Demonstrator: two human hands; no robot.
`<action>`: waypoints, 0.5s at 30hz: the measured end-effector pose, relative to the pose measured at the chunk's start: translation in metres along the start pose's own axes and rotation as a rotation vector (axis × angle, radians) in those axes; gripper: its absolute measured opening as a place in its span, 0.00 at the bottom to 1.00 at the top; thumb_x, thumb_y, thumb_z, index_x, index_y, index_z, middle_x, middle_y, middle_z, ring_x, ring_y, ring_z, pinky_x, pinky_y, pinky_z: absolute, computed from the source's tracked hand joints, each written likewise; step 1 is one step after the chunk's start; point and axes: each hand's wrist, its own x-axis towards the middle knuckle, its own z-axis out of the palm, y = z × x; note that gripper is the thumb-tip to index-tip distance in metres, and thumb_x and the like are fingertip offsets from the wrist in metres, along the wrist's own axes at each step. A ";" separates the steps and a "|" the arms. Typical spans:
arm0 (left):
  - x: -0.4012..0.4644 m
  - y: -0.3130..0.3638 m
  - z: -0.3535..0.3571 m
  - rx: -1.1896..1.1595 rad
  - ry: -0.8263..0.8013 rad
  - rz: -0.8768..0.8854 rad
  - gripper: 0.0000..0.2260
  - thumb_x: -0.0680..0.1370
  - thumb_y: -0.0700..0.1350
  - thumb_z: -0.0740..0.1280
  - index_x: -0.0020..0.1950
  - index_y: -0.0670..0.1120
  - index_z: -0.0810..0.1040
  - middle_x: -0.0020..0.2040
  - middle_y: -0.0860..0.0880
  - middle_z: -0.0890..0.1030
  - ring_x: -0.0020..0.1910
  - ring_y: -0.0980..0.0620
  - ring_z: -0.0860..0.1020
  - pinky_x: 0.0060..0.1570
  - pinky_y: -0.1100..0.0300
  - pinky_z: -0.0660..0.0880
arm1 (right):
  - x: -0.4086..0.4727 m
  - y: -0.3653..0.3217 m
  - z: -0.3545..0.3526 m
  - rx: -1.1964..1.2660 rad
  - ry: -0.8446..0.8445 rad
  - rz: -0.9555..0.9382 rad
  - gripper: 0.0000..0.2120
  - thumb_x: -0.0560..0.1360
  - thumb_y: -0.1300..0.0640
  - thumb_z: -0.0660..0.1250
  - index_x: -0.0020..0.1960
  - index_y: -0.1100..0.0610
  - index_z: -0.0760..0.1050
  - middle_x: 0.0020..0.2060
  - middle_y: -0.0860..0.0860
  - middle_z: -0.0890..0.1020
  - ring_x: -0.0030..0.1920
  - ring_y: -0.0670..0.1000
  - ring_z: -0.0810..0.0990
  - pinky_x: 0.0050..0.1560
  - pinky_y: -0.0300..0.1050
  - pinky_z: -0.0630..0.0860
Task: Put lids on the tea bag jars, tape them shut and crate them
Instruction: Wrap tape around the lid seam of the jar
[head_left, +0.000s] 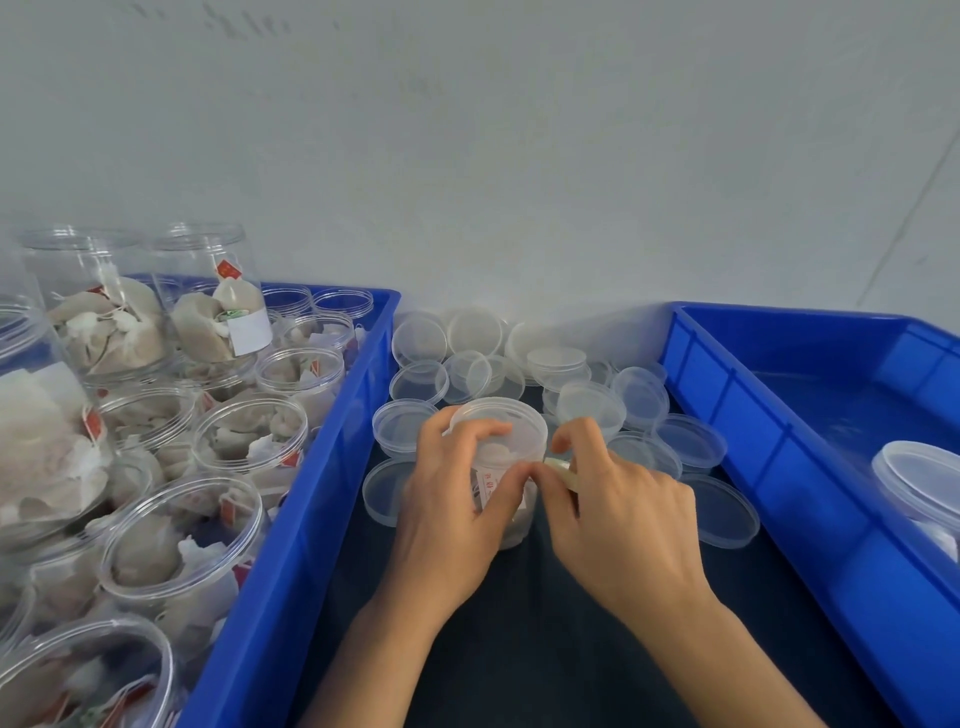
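My left hand (447, 514) grips the lidded jar (501, 441) upright at frame centre; my right hand (618, 514), touching its right side, pinches the tape (563, 470) against the lid seam.

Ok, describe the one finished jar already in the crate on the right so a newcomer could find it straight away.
Start at the blue plastic crate on the right, the one not packed with open jars. Against its near right edge sits one clear round plastic jar, cut off by the picture's edge. Unlike the jars in the left blue crate, it wears a translucent lid.
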 end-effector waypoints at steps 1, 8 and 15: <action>0.000 0.001 0.000 0.011 -0.004 0.004 0.18 0.80 0.64 0.66 0.67 0.60 0.75 0.70 0.59 0.69 0.67 0.66 0.72 0.58 0.76 0.69 | -0.002 -0.001 -0.001 -0.006 -0.019 0.001 0.10 0.80 0.47 0.69 0.53 0.53 0.75 0.26 0.42 0.74 0.21 0.47 0.71 0.23 0.37 0.56; -0.001 0.005 -0.002 0.023 0.072 -0.017 0.21 0.76 0.62 0.66 0.66 0.56 0.74 0.66 0.56 0.73 0.62 0.60 0.75 0.56 0.60 0.76 | -0.010 -0.012 -0.011 -0.030 -0.047 0.031 0.04 0.80 0.51 0.61 0.52 0.50 0.73 0.28 0.44 0.73 0.24 0.45 0.70 0.20 0.44 0.64; 0.000 0.010 -0.006 0.018 0.074 -0.050 0.17 0.74 0.64 0.65 0.61 0.62 0.72 0.60 0.60 0.74 0.58 0.63 0.76 0.49 0.63 0.76 | -0.007 -0.011 -0.006 -0.100 -0.004 -0.008 0.06 0.81 0.54 0.61 0.47 0.52 0.75 0.33 0.45 0.74 0.26 0.47 0.69 0.24 0.42 0.59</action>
